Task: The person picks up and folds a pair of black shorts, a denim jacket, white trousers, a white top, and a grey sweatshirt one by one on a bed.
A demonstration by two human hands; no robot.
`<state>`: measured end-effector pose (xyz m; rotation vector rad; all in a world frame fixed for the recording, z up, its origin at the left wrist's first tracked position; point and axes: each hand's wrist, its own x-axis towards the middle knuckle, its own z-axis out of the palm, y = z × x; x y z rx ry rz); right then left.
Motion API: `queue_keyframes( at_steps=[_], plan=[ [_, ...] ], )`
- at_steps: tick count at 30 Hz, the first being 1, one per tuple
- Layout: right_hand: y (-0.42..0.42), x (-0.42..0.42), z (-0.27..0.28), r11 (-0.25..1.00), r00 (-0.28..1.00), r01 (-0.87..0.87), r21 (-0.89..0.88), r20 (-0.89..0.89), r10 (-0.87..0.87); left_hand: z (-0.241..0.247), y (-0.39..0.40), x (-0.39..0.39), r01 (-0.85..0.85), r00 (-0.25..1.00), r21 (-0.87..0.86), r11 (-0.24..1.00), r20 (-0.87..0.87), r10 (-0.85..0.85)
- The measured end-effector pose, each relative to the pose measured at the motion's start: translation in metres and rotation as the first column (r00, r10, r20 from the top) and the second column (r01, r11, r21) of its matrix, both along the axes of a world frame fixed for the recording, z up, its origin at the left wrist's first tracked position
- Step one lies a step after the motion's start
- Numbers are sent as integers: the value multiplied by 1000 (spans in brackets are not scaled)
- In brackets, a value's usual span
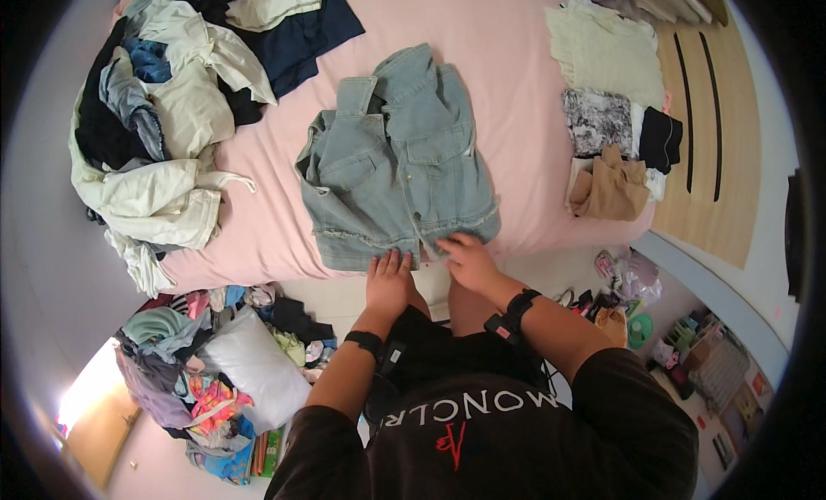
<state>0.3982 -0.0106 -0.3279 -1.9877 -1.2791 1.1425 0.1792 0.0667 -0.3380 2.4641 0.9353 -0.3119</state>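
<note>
A light blue denim jacket point(393, 171) lies front up on the pink bedsheet point(516, 145), its collar away from me and its frayed hem near the bed's edge. The front panels meet down the middle, with a small gap at the bottom. My left hand point(389, 287) rests its fingertips on the hem, left of that gap; its thumb is hidden. Just right of the gap, my right hand point(471, 264) touches the lower front with its index finger stretched out and the other fingers loosely bent. Whether the sleeves are tucked beneath cannot be seen.
A heap of loose clothes point(187, 106) covers the bed's left side. Folded garments point(597, 125) lie along the right edge by a wooden panel point(723, 132). On the floor at left, more clothes point(155, 364) surround a stuffed white bag point(258, 371). Assorted items point(613, 313) stand on the floor at right.
</note>
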Motion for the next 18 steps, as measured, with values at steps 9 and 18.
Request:
queue_keyframes(
  at_steps=[9, 18],
  plan=[
    [12, 66, 4, 950, 870, 311, 36, 392, -299, -13, 107, -71, -734, 587, -335, 590, 124, 800],
    [87, -39, 51, 936, 913, -251, -247, -382, 144, 68, 50, 29, -343, 278, -918, 197, 101, 955]
  ],
)
